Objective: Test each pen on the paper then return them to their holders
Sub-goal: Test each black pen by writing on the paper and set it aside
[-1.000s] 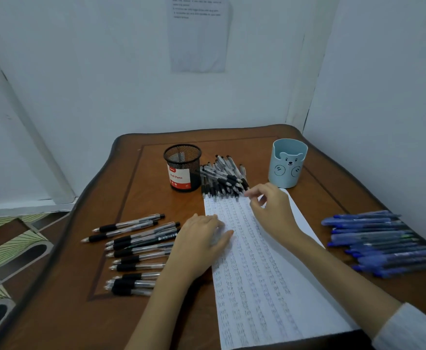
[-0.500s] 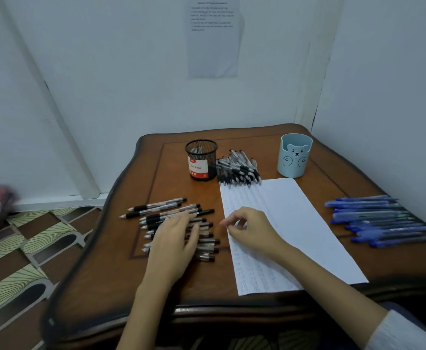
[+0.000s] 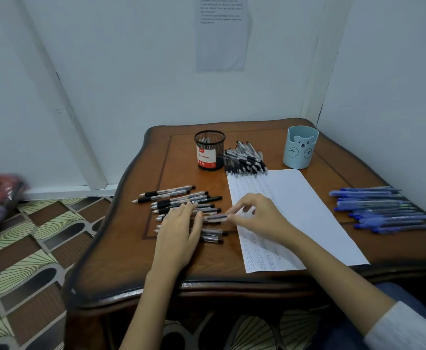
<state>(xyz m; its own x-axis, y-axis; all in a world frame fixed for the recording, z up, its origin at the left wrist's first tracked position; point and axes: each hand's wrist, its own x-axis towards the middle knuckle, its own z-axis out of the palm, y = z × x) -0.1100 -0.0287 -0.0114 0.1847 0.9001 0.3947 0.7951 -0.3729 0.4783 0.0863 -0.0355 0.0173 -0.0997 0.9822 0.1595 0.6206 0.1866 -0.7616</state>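
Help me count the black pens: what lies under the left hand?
The left hand rests flat on the row of black pens; several barrels pass under it, ends showing either side. How many it covers is hidden. The right hand pinches one pen.

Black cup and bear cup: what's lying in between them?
A heap of black pens lies between the black cup and the bear cup, in the head view.

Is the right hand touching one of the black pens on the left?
Touching. The head view shows the right hand pinching the end of a black pen between thumb and forefinger, beside the paper.
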